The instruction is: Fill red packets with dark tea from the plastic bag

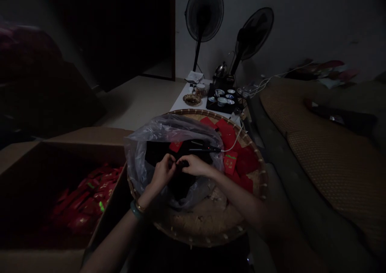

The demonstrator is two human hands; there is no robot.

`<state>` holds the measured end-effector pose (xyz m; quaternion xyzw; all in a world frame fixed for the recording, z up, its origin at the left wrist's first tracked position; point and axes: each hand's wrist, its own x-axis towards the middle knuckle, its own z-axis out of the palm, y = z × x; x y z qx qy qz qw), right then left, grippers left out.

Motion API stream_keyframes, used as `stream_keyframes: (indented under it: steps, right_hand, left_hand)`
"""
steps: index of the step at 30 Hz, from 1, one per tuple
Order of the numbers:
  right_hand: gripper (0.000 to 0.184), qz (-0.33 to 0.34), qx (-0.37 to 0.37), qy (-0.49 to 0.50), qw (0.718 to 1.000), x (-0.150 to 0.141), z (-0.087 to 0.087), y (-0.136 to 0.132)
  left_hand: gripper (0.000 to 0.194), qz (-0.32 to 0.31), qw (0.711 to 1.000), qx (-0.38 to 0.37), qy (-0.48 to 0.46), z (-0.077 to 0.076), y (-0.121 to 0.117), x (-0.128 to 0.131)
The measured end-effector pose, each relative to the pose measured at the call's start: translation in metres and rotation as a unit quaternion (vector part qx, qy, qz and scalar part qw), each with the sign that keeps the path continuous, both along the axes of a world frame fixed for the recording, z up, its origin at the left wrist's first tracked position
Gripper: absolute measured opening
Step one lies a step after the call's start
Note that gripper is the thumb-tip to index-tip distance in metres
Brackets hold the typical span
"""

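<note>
My left hand [164, 169] and my right hand [193, 165] meet over an opened clear plastic bag [159, 129] filled with something dark. Both have their fingers pinched around a small dark piece [181, 163] too dim to name. A red packet [175, 146] lies on the dark contents just beyond my fingertips. Behind my right hand, a slim dark device [206, 149] with a white cable rests across the bag. The bag sits on a round woven bamboo tray [193, 228]. Red packets [230, 163] with gold print lie along the tray's right side.
An open cardboard box [90, 135] at left holds many red packets [99, 186]. Beyond the tray, a white table bears a black tea tray with cups [222, 101] and a woven dish [191, 99]. Two fans [205, 13] stand behind. A matted seat [319, 156] runs along the right.
</note>
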<state>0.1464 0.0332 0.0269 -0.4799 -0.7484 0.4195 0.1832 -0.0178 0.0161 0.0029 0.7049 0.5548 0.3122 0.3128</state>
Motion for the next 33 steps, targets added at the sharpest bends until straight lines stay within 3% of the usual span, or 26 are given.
stream_keyframes:
  steps: [6,15,21,24,27,30,33]
  right_hand:
    - [0.038,0.000,0.024,-0.071,0.997,-0.002,0.009,0.008]
    - [0.031,0.055,0.067,-0.092,0.992,-0.002,0.015,0.007]
    - [0.042,0.045,0.041,-0.079,0.995,-0.006,0.023,0.008]
    - [0.045,0.024,-0.028,-0.029,0.999,-0.007,0.022,0.010]
    - [0.047,-0.024,-0.167,0.081,0.982,-0.009,0.021,0.009]
    - [0.051,-0.094,-0.308,0.222,0.920,-0.011,0.024,0.005]
    - [0.051,-0.150,-0.375,0.312,0.860,-0.011,0.030,0.002]
  left_hand:
    - [0.015,-0.043,0.999,-0.022,-0.007,0.002,-0.002,-0.002]
    - [0.014,0.003,1.000,0.006,-0.017,-0.003,-0.002,-0.002]
    - [0.019,0.002,1.000,-0.005,-0.020,-0.002,-0.005,0.001]
    - [0.022,0.013,1.000,-0.001,-0.014,-0.001,-0.005,0.000]
    - [0.025,0.013,1.000,-0.011,-0.017,-0.001,-0.006,-0.001]
    - [0.028,0.015,0.999,-0.018,-0.029,-0.002,-0.007,0.000]
    - [0.030,0.021,0.999,-0.017,-0.037,-0.004,-0.007,0.000]
